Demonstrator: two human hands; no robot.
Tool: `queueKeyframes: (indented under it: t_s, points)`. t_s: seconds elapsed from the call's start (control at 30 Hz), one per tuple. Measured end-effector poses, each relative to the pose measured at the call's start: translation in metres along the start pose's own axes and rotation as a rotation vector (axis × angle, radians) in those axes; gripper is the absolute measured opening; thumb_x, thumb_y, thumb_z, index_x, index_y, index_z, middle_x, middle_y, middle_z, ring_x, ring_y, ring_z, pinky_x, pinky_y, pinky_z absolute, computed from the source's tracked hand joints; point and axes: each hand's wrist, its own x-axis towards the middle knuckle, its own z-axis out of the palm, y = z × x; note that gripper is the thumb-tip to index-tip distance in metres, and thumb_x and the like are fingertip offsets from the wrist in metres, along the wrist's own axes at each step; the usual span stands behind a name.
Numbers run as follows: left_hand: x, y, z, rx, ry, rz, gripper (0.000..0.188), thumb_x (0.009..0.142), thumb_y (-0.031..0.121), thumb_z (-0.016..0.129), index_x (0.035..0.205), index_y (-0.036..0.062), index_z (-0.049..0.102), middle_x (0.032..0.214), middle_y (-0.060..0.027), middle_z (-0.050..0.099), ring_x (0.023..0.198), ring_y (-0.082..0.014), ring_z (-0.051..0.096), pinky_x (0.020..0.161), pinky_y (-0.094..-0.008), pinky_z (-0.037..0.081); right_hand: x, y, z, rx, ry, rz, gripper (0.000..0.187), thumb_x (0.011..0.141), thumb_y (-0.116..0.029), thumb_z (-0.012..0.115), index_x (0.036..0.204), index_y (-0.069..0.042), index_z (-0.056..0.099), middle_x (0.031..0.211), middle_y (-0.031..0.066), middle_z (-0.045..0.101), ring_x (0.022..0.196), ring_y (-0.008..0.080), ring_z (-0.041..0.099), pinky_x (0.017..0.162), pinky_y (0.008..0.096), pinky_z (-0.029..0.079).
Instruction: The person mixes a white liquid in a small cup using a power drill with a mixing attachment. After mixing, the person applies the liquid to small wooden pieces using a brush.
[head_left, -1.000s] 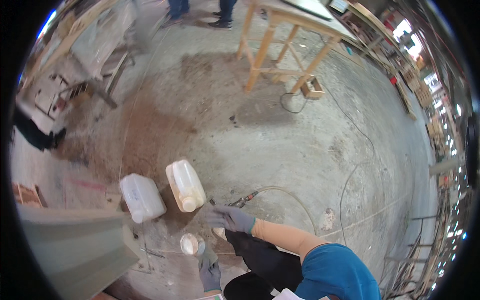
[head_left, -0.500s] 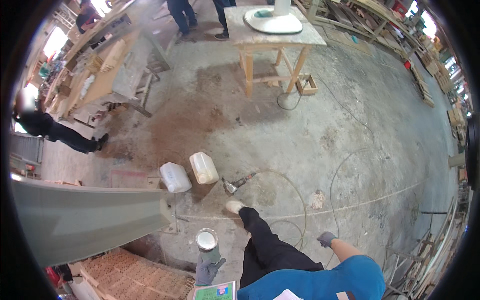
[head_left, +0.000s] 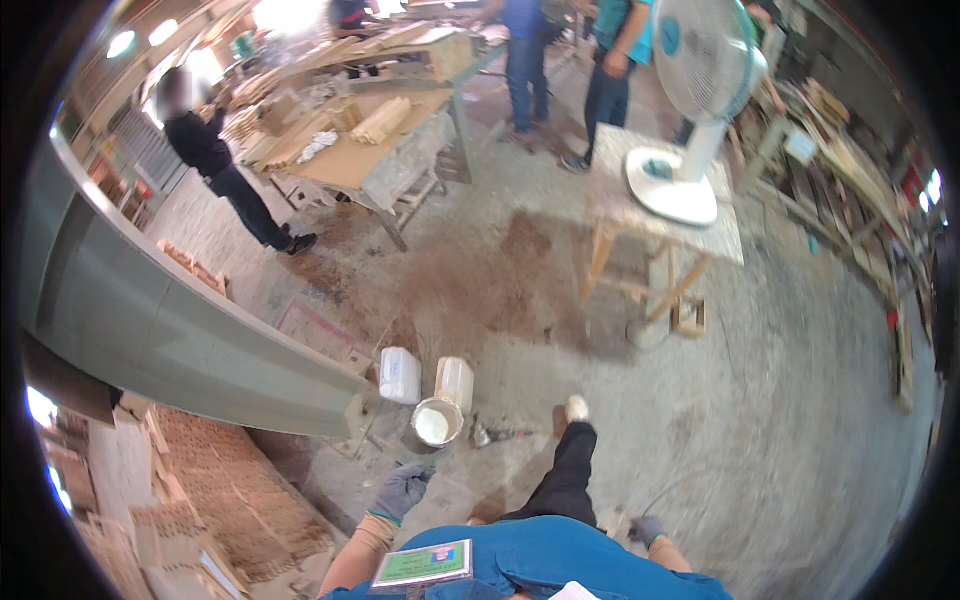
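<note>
My left hand (head_left: 402,490), in a grey glove, is closed on the lower part of an open can (head_left: 455,432) with smooth white contents. The can is held out in front of me above the floor. My right hand (head_left: 648,529), also gloved in grey, hangs low by my side with nothing seen in it and its fingers loosely apart. Beyond the can stand two white plastic jugs, one (head_left: 400,376) to the left and a yellowish one (head_left: 455,376) partly hidden by the can's rim. A hand-held power tool (head_left: 485,435) lies on the floor just right of the can.
At left a large grey beam (head_left: 200,310) juts in, with stacked wooden pieces (head_left: 235,500) below it. Ahead right, a wooden table (head_left: 610,205) bears a white fan (head_left: 703,80). A workbench (head_left: 385,135) holds timber. People stand beyond; one (head_left: 235,185) is at the left.
My view has swung up and leftward, bringing the fan and more of the people into sight. The can is now in line with the yellowish jug, still in my left hand.
</note>
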Motion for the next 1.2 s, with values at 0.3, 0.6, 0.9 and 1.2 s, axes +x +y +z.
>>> queueKeyframes:
  t_s: [0.3, 0.6, 0.9, 1.2]
  points:
    - [0.122, 0.022, 0.173, -0.224, 0.094, 0.206, 0.024, 0.085, 0.010, 0.053, 0.108, 0.0018, 0.059, 0.104, -0.0128, 0.064, 0.098, -0.0285, 0.062, 0.089, -0.0453, 0.051, 0.131, 0.090, -0.351, 0.425, 0.357, -0.193, 0.020, 0.090, -0.025, 0.050, 0.089, -0.007, 0.058, 0.073, 0.0084, 0.061, 0.070, 0.0226, 0.061, 0.062, 0.0374, 0.048]
    - [0.140, 0.112, 0.294, -0.241, 0.142, 0.607, 0.031, 0.092, 0.021, 0.045, 0.117, 0.0048, 0.055, 0.117, -0.0093, 0.059, 0.107, -0.0243, 0.057, 0.093, -0.0417, 0.049, 0.201, -0.037, -0.561, 0.917, 0.465, -0.162, 0.018, 0.090, -0.017, 0.056, 0.095, 0.000, 0.057, 0.068, 0.0056, 0.057, 0.055, 0.0191, 0.057, 0.048, 0.0292, 0.044]
    - [0.222, 0.228, 0.224, -0.464, 0.097, 0.796, 0.033, 0.096, 0.030, 0.045, 0.121, 0.0107, 0.054, 0.123, -0.0065, 0.057, 0.114, -0.0212, 0.054, 0.094, -0.0397, 0.047, 0.287, -0.303, -0.609, 0.547, 0.083, -0.372, 0.031, 0.087, -0.025, 0.061, 0.103, 0.002, 0.064, 0.077, 0.0057, 0.064, 0.068, 0.0153, 0.060, 0.065, 0.0283, 0.049]
    - [0.280, 0.415, 0.221, -0.527, -0.001, 0.832, 0.041, 0.099, 0.028, 0.042, 0.132, 0.0056, 0.046, 0.134, -0.0130, 0.050, 0.123, -0.0309, 0.049, 0.103, -0.0495, 0.042, 0.378, -0.494, -0.727, 0.432, 0.144, -0.329, 0.032, 0.086, -0.026, 0.061, 0.103, 0.001, 0.064, 0.084, 0.0061, 0.066, 0.075, 0.0153, 0.061, 0.066, 0.0290, 0.049]
